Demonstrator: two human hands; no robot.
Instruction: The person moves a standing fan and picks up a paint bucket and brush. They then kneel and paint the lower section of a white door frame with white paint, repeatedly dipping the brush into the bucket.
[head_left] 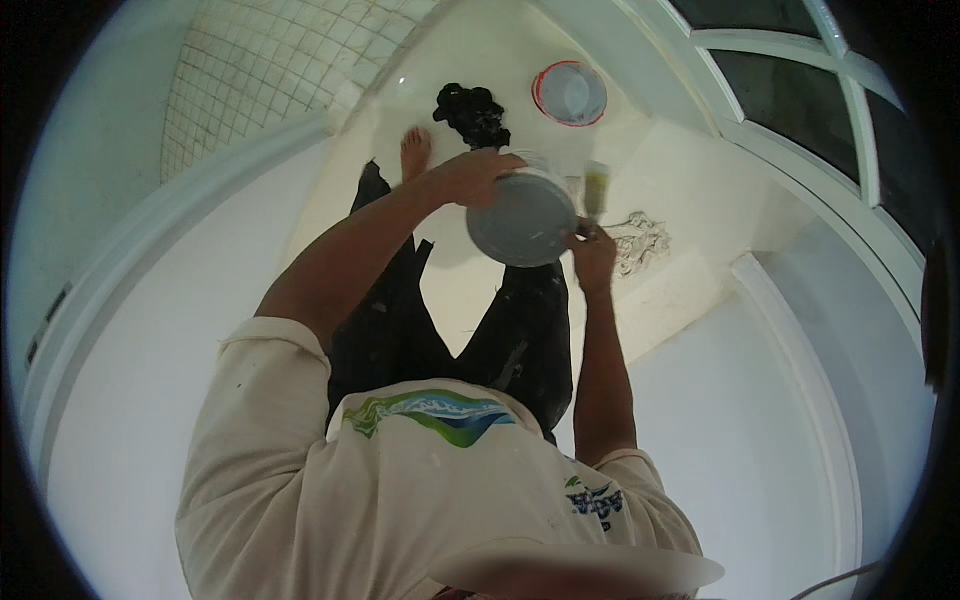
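My left hand (478, 178) is closed on the edge of a round grey bucket (520, 222), holding it in front of my knees. Whether anything is inside the bucket I cannot tell. On the bucket's right side, my right hand (595, 257) is closed around the handle of a paintbrush (596, 190). The brush points away from me, its pale yellowish head somewhat blurred. My right fingers are close to the bucket's rim; contact there is unclear.
Beyond the bucket lies a crumpled black cloth (472, 115), near my bare left foot (415, 152). A red-rimmed bucket (570, 93) stands on the pale floor farther off. Right of my hand lies a bunched whitish rag (640, 243). A white-framed glass panel (790, 95) rises at the right.
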